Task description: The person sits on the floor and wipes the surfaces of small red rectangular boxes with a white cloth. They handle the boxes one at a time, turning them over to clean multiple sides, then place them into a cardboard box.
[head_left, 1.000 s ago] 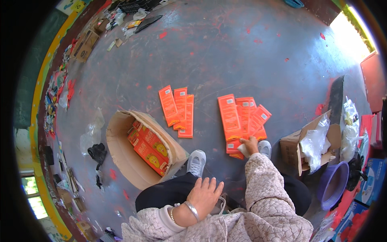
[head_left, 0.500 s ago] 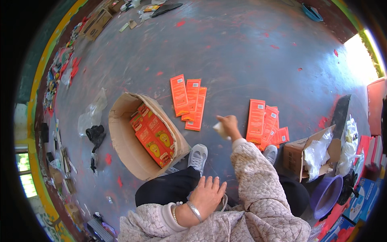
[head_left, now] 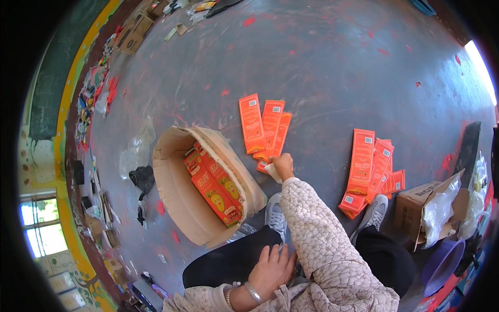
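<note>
My right hand (head_left: 283,167) is closed on a small white cloth-like piece (head_left: 272,171). It hovers over or touches the lower end of the left pile of flat orange-red cartons (head_left: 270,125); I cannot tell which. A second fan of the same flat cartons (head_left: 363,161) lies to the right, by my right shoe. My left hand (head_left: 269,271) rests with fingers spread at my lap, holding nothing. Left of my feet, a large open cardboard box (head_left: 179,203) leans toward me with orange-red cartons printed with a yellow cartoon mango (head_left: 215,190) inside.
To the right stand a small open cardboard box (head_left: 410,208) with clear plastic in it and a purple basin (head_left: 442,268). Clear plastic (head_left: 138,151) and a black bag (head_left: 142,179) lie left of the big box. Litter lines the left wall.
My right hand has moved left, from between the two piles to the lower end of the left one, with the white piece in it. The view has shifted a little; my left hand stays put.
</note>
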Tool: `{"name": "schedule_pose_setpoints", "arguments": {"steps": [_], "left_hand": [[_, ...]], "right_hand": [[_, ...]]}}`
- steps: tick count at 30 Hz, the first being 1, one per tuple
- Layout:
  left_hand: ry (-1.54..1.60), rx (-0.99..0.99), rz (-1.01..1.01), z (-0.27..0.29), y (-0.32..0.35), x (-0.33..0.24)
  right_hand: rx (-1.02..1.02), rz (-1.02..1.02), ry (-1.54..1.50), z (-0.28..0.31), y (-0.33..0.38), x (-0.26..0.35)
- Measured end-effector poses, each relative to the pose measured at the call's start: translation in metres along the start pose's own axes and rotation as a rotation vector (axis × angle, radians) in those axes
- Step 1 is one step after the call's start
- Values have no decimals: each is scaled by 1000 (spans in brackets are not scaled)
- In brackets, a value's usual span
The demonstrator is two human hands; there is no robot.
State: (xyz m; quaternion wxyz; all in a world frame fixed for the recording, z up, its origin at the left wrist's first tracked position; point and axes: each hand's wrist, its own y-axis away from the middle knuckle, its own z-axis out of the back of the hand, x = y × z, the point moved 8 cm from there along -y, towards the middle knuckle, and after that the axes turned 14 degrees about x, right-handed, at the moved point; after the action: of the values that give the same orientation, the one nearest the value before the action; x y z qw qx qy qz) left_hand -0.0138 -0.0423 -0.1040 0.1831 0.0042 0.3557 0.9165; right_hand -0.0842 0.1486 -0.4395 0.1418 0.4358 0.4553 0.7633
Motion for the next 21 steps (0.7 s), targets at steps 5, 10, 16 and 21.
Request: {"name": "schedule_pose_setpoints", "arguments": {"steps": [5, 10, 16, 21], "left_hand": [[48, 27, -38, 14, 2, -5], [62, 39, -51, 24, 10, -19], [46, 52, -64, 25, 16, -31], [34, 43, -60, 23, 16, -30]], "right_hand": [[78, 99, 191, 63, -7, -29], [164, 23, 1023, 200, 58, -131], [-275, -259, 955, 316, 133, -106], [-476, 405, 915, 187, 94, 26]]}}
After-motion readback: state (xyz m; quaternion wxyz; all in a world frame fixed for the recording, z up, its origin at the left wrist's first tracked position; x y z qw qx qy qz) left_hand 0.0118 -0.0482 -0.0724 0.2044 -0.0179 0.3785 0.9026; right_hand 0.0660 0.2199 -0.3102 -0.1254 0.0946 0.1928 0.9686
